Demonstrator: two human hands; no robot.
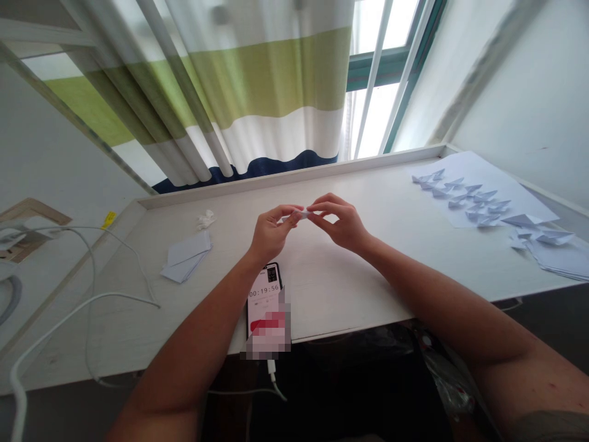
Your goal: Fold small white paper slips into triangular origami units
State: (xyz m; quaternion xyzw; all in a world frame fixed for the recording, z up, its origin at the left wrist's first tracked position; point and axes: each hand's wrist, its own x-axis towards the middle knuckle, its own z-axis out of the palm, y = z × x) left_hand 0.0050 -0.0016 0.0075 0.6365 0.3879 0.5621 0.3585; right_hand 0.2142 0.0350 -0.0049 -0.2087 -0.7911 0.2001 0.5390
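Over the middle of the white desk [350, 276], my left hand [271, 230] and my right hand [340, 222] meet fingertip to fingertip. Between them they pinch a small folded piece of white paper [300, 213], mostly covered by the fingers. Both hands are closed on it, the left at one end and the right at the other. To the right, several folded paper cranes [473, 196] stand in rows on a large white sheet [501, 178]. A small stack of paper pieces [186, 255] lies left of my left hand.
A phone [264, 301] showing a timer lies under my left forearm, a charging cable [272, 371] plugged in. Crumpled paper [206, 219] sits behind the left stack. White cables [92, 301] cross the desk's left side. More paper sheets [559, 258] lie at the right edge. A curtain [276, 80] hangs behind.
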